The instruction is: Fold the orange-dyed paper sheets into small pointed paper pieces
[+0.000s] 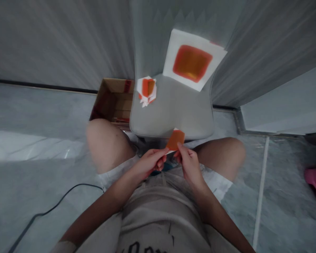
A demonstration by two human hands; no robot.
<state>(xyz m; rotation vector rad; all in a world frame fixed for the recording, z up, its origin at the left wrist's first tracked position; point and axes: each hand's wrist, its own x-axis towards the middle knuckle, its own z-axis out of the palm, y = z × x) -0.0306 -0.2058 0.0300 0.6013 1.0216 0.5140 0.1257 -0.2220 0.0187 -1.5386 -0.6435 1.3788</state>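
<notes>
Left hand (pixel 149 163) and right hand (pixel 189 164) half-closed, both pinching small orange paper square (pixel 175 140) above grey padded seat (pixel 173 112)

I'm looking at a small orange square (pixel 175 140) with a white backing that shows at its corners, tilted and slightly curved. My left hand (pixel 150 163) pinches its lower left edge, and my right hand (pixel 189 165) pinches its lower right edge. It sits just off the front edge of the grey padded seat (pixel 173 116).
</notes>
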